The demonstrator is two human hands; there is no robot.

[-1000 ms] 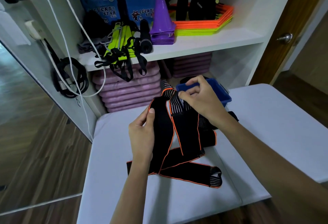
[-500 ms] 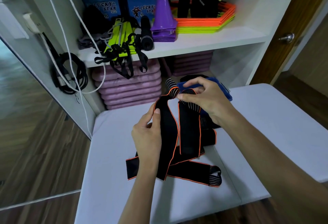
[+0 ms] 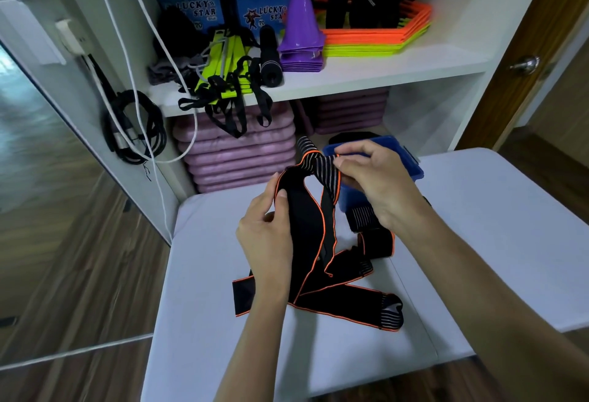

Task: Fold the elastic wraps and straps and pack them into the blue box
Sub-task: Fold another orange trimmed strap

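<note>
Elastic wrap, black with orange piping, is hanging limp above the counter, its tail trailing over more straps lying there. Left hand is pinching one band; right hand is pinching the striped end. Light and floppy, it is probably best held at the ends. Blue box is sitting just behind, near the counter's far edge, leaving open room on the right.

purple cones (stacked) beside orange hexagon rings on shelf.
</note>
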